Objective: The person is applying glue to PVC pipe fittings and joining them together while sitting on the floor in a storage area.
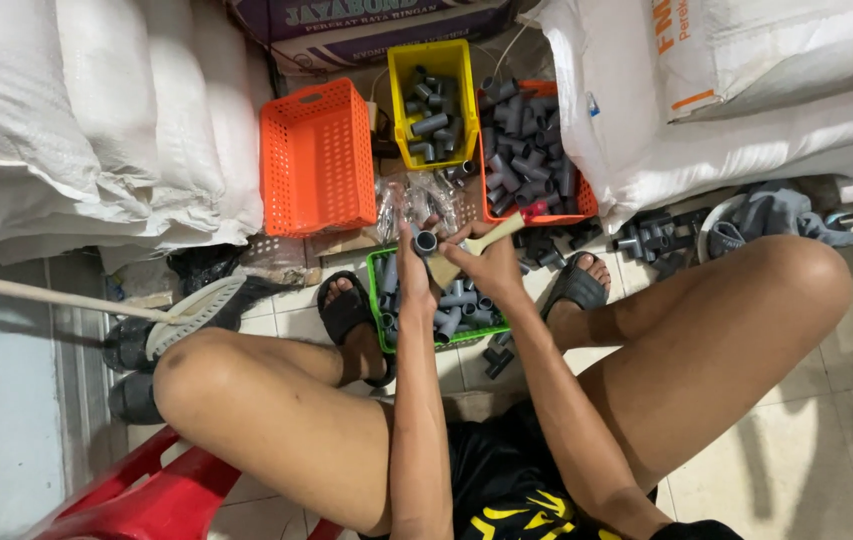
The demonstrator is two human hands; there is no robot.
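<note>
Stacked white woven sacks (pixel 96 110) are filling the left side and more white sacks (pixel 746 110) are crowding the upper right, walling in a pale tiled floor (pixel 806 450) where the person is sitting low on a red plastic stool (pixel 146 495), knees spread, black sandals on both feet. An empty orange basket (pixel 316 160) is standing on its side against the left sacks; just beside it a yellow bin (pixel 433 60) is holding grey pipe fittings, and an orange crate (pixel 571 212) heaped with the same grey fittings is sitting to its right. A green tray (pixel 376 265) of grey fittings is lying between the feet, directly under the hands; loose dark fittings are scattering along the floor near the right foot. The left hand (pixel 414 268) is gripping a short grey pipe fitting (pixel 426 241), round open end facing up, held above the green tray. The right hand (pixel 491 262) is clenching around a pale wooden stick (pixel 481 243), its flat end touching the fitting
</note>
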